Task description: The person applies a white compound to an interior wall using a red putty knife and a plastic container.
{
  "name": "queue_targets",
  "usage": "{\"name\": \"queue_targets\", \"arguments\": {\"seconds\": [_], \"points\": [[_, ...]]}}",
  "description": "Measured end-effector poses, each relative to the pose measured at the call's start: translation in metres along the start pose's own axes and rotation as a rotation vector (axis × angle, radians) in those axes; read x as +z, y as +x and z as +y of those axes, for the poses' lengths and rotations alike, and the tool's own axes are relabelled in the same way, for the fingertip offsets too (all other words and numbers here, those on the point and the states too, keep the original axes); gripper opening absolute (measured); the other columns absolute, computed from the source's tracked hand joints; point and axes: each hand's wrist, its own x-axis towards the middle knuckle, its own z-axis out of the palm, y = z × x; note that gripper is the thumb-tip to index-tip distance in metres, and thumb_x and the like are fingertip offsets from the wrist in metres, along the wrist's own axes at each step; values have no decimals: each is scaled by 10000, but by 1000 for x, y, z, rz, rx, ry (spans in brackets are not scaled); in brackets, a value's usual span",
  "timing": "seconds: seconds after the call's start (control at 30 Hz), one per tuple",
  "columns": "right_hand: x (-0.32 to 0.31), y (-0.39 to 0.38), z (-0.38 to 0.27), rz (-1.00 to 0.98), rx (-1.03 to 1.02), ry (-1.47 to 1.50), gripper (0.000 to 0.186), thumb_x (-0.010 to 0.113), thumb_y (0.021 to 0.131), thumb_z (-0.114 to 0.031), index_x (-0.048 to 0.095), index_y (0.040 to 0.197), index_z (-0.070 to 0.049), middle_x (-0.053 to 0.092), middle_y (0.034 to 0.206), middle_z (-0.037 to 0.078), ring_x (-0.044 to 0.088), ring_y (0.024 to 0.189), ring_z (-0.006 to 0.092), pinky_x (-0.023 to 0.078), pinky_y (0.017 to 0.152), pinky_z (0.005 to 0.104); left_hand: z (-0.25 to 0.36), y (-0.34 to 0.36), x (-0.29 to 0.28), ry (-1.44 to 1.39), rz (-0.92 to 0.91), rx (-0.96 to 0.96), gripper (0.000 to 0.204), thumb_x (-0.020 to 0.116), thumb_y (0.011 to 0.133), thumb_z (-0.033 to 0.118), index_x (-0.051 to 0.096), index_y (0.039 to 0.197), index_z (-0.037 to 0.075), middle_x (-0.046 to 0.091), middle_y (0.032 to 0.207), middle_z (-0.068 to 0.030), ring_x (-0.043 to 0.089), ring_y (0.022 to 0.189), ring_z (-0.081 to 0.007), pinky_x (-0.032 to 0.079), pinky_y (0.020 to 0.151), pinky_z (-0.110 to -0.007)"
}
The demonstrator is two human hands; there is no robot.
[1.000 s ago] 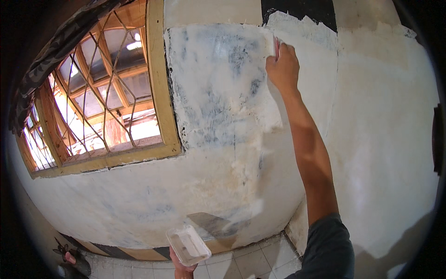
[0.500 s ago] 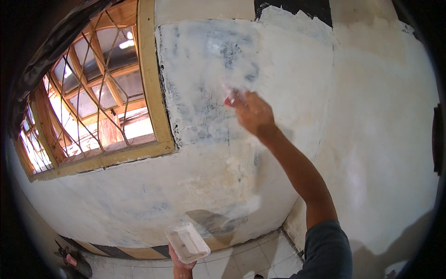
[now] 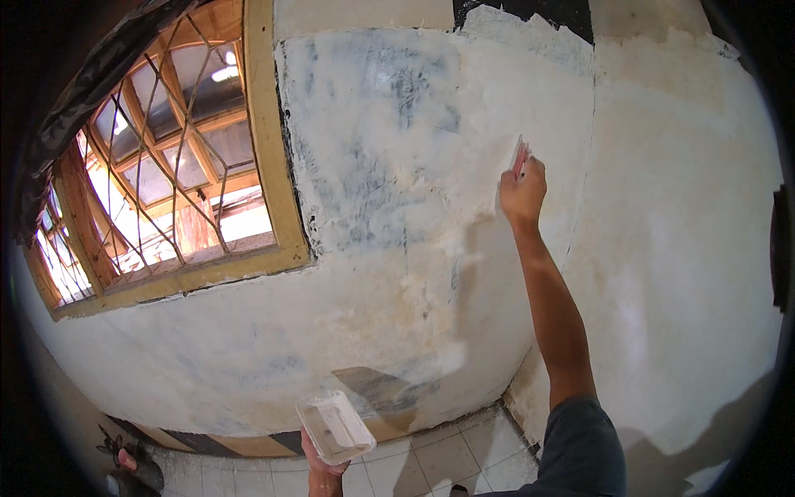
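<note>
My right hand (image 3: 523,189) grips a putty knife (image 3: 519,156) with a pink handle, its blade against the patchy white-coated wall (image 3: 389,182), right of the window. Bluish-dark smudges show through the coating to the left of the knife. My left hand (image 3: 319,464) is low in the picture, closed round a shallow white plastic tray (image 3: 335,422) with a white coating and some pale paste inside; part of its fingers is hidden behind the tray.
A yellow-framed window (image 3: 280,166) with metal grille and dark curtain (image 3: 62,141) takes the upper left. A side wall (image 3: 671,207) meets this wall at the right. Below lie a tiled floor (image 3: 439,455) and, at lower left, a dark container (image 3: 141,468) with something pink.
My right hand swept from high on the right down-left across the smudged area, then back right to the smoother white patch. The tray has risen slightly in the picture.
</note>
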Motion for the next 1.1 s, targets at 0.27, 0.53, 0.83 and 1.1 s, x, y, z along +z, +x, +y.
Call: {"name": "queue_targets", "arguments": {"seconds": [0.27,0.53,0.83,1.1], "points": [[73,-12,-105,24,-458,196,365,604,804,-60,572,1168,-43,576,1067,194,566,1035,410,523,823,482,7,-11,-4,43,-35,53,609,343,982,550,497,1416,151,595,1339,-102,617,1154,-366,528,937,-560],[30,-114,-104,-441,-1166,146,427,652,875,-227,607,1263,-54,649,1116,98,660,948,257,557,803,377,11,-11,-7,-46,-6,34,674,331,974,597,452,1435,120,601,1303,-156,636,1106,-412,560,827,-632],[24,-114,-55,-382,-1124,67,440,675,825,-182,645,1260,-126,651,1142,56,648,955,209,568,810,335,1,-10,-1,-7,-2,26,637,325,985,573,462,1424,133,610,1279,-144,639,1104,-386,560,844,-600],[2,-101,-4,15,-160,-2,268,580,808,8,588,1076,11,610,1041,181,590,923,413,512,768,473,6,-5,-9,-30,-31,-2,604,337,978,549,516,1405,161,599,1346,-101,590,1199,-380,476,978,-616]]}}
